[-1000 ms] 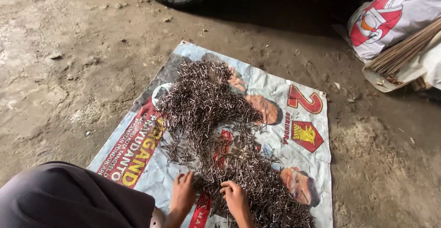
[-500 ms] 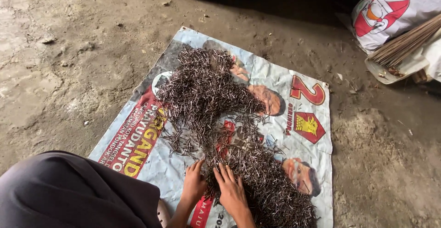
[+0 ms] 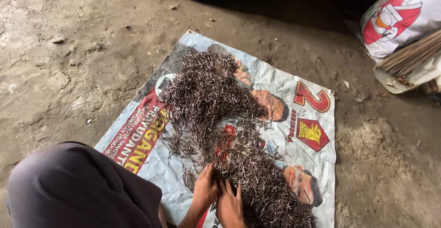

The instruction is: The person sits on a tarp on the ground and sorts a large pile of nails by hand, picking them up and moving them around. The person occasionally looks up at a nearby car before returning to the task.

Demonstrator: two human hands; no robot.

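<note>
Nails (image 3: 216, 104), small, dark and thin, lie in a long heap on a printed plastic sheet (image 3: 303, 163) spread flat over a rough dirt floor (image 3: 69, 62). The heap's long axis runs from the far left of the sheet toward its near right corner, widest at the far end and thinning in the middle. Both hands rest at the near end of the heap. The left hand (image 3: 205, 190) lies palm down with fingers loosely extended, touching the heap's left edge; it grips nothing that can be seen. The right hand (image 3: 229, 206) lies just beside it, fingers spread flat on the nails, likewise released. The bulk of the nails lies ahead of and to the right of both hands, so the right hand is the nearer to the dense near-right mass. Nails appear metallic, tangled and loose; stray ones scatter left of the heap. The sheet is glossy and creased. A dark garment (image 3: 78, 186) covers the person's knee at lower left. A printed sack (image 3: 399, 16) and a bundle of sticks (image 3: 406, 55) lie at upper right.
</note>
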